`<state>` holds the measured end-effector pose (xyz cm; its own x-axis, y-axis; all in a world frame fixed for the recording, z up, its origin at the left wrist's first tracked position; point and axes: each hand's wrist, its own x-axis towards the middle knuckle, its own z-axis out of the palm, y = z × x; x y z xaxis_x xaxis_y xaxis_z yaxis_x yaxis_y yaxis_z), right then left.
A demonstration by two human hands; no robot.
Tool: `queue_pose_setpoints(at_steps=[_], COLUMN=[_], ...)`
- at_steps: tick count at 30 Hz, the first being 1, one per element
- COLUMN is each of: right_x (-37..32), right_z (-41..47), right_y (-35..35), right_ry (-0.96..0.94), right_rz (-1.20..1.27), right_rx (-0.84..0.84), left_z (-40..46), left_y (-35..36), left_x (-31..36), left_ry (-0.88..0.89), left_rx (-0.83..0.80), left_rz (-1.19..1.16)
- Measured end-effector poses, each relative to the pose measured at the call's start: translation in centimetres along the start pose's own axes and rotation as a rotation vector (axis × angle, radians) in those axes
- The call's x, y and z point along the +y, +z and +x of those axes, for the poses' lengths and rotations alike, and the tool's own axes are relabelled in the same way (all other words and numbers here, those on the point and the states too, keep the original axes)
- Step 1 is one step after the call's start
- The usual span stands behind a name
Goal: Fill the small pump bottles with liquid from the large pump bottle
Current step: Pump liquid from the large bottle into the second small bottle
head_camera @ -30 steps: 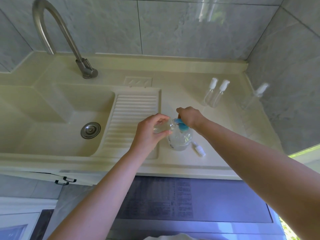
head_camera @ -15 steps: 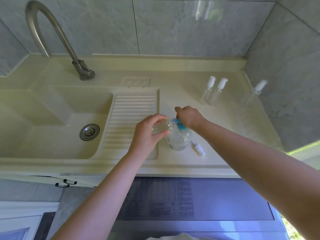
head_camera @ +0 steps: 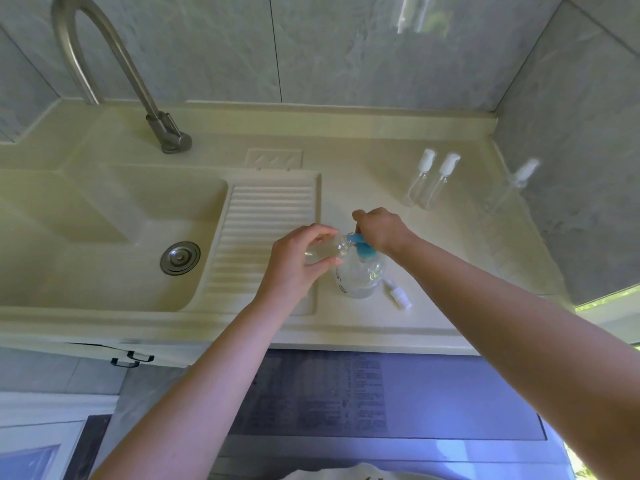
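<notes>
Small pump bottle [head_camera: 320, 252] is gripped by left hand [head_camera: 298, 261] at pump [head_camera: 362, 245] pressed by right hand [head_camera: 381, 230]; three capped bottles [head_camera: 427, 183] wait on bench [head_camera: 450, 271]

Large pump bottle [head_camera: 360, 277]: clear, blue pump head, upright on the counter, partly filled. One small bottle [head_camera: 323, 252]: clear, uncapped, tilted, mouth at the blue spout. Its white pump cap [head_camera: 398, 293] lies just right of the large bottle. Three capped small bottles [head_camera: 434, 181] stand far right, two touching.

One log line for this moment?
left hand: holds small bottle at spout | right hand: presses blue pump | loose cap on counter
</notes>
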<state>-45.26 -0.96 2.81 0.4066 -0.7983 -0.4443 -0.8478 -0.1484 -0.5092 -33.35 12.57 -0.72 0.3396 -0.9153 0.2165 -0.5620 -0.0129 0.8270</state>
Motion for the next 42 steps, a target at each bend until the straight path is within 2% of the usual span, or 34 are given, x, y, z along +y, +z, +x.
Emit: queue_pose_setpoints(at_steps=[9, 13, 16, 24, 30, 33, 39, 42], right_x=[0.0, 0.0, 0.0, -0.4, -0.2, -0.2, 0.1, 0.2], right_z=[0.1, 0.0, -0.1, -0.3, 0.5, 0.3, 0.6, 0.5], right_y=[1.0, 0.5, 0.1, 0.7, 0.3, 0.2, 0.9, 0.8], right_ry=[0.039, 0.062, 0.037, -0.009, 0.08, 0.052, 0.016, 0.019], right_rz=[0.069, 0.119, 0.056, -0.028, 0.094, 0.056, -0.059, -0.042], right_rx=[0.119, 0.048, -0.011, 0.096, 0.017, -0.021, 0.072, 0.048], left_z=[-0.1, 0.0, 0.0, -0.1, 0.0, 0.0, -0.3, -0.2], left_y=[0.2, 0.2, 0.1, 0.3, 0.2, 0.3, 0.5, 0.5], left_x=[-0.1, 0.1, 0.2, -0.2, 0.1, 0.0, -0.4, -0.3], left_ry=[0.009, -0.002, -0.001, -0.005, -0.018, -0.019, -0.022, -0.015], left_rx=[0.006, 0.002, 0.002, 0.014, 0.017, 0.015, 0.015, 0.01], left_rz=[-0.006, -0.014, -0.014, -0.008, -0.034, -0.036, -0.029, -0.033])
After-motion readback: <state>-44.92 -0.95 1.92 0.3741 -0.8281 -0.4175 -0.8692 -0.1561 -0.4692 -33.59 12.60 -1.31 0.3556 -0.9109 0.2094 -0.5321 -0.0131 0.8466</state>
